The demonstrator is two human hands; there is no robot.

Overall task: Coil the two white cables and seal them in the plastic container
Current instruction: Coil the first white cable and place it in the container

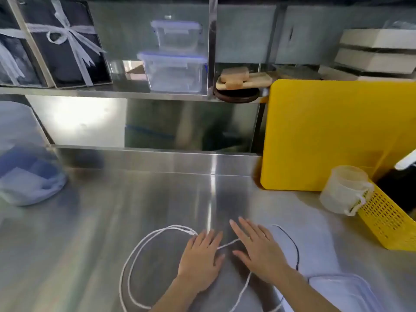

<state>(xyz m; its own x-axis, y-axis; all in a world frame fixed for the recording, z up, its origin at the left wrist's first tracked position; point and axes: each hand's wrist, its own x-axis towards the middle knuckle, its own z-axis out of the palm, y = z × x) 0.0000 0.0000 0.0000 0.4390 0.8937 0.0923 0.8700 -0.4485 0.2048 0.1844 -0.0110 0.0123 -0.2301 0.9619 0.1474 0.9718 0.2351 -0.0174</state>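
Note:
Two white cables (pixel 144 244) lie in a wide loose loop on the steel counter (pixel 112 210), running side by side at the left. My left hand (pixel 200 257) rests flat on the counter inside the loop, fingers spread, holding nothing. My right hand (pixel 258 248) lies flat beside it, fingers apart, over a stretch of cable that shows between the two hands. A clear plastic container (pixel 346 293) with a bluish rim sits at the lower right, beside my right forearm. A pale lid-like sheet (pixel 315 251) with a dark line lies behind that hand.
A yellow cutting board (pixel 333 136) leans at the back right, with a translucent jug (pixel 342 190) and a yellow perforated basket (pixel 387 219) in front. A bagged blue bowl (pixel 29 176) sits at the left. On the shelf stand two stacked clear containers (pixel 175 70) and ribboned dark boxes (pixel 65 43).

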